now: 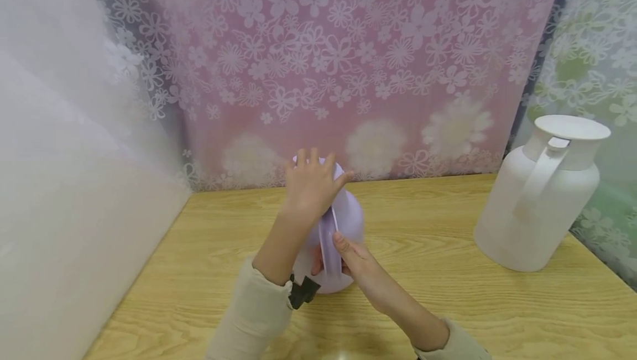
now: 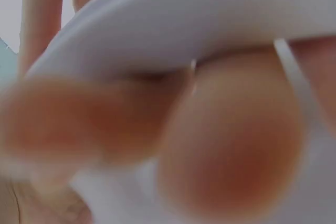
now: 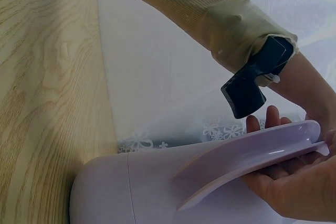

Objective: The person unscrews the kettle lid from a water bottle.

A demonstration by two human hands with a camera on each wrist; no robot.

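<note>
A lilac thermal jug [image 1: 351, 219] stands upright on the table, its handle [image 1: 329, 244] facing me. My left hand [image 1: 311, 186] lies over the top of the jug with fingers spread and thumb held out to the side; its palm side is hidden. Lower down, my right hand [image 1: 350, 257] grips the handle, thumb on the near side and fingers wrapped behind it. The right wrist view shows the jug's body [image 3: 173, 182] sideways with fingers [image 3: 270, 116] past the handle. Blurred fingertips [image 2: 231, 145] fill the left wrist view against a pale surface.
A white thermal jug [image 1: 537, 210] with a handle stands on the wood-grain table [image 1: 423, 299] to the right. Behind runs a pink flowered screen [image 1: 338, 72]; a white wall [image 1: 74, 183] borders the left side. A black wrist mount [image 1: 303, 292] sits at my left cuff.
</note>
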